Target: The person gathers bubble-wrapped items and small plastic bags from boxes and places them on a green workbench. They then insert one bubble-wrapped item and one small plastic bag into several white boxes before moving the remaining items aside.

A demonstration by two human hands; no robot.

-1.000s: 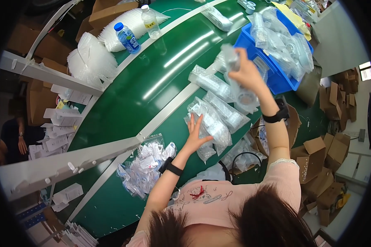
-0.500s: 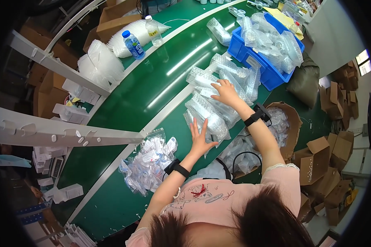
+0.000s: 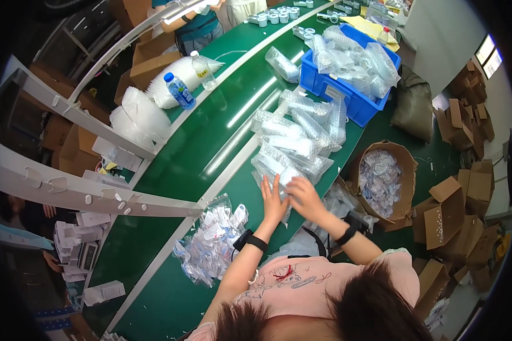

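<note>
Clear bubble-wrap bags with pale cylindrical items inside lie in a loose pile [image 3: 304,131] in front of me on the green table. My left hand [image 3: 274,202] rests at the near end of the closest bubble-wrap bag [image 3: 274,162], its fingers stretched out and spread. Right beside it, my right hand [image 3: 304,199] has its fingers bent onto the same end of that bag, seeming to grip it; its fingertips are partly hidden. To the left of my hands lies a heap of small flat plastic packets [image 3: 213,241] with white and blue contents.
A blue bin [image 3: 344,94] full of bubble-wrapped items stands at the far right. An open carton of small packets [image 3: 381,184] sits to my right. A metal post [image 3: 96,190] juts in from the left. Two bottles [image 3: 179,91] stand across the conveyor [image 3: 210,136].
My right hand has come back from the middle of the pile to beside my left hand. The left hand's fingers now touch the nearest bag's end. The view has shifted; people appear at the far side.
</note>
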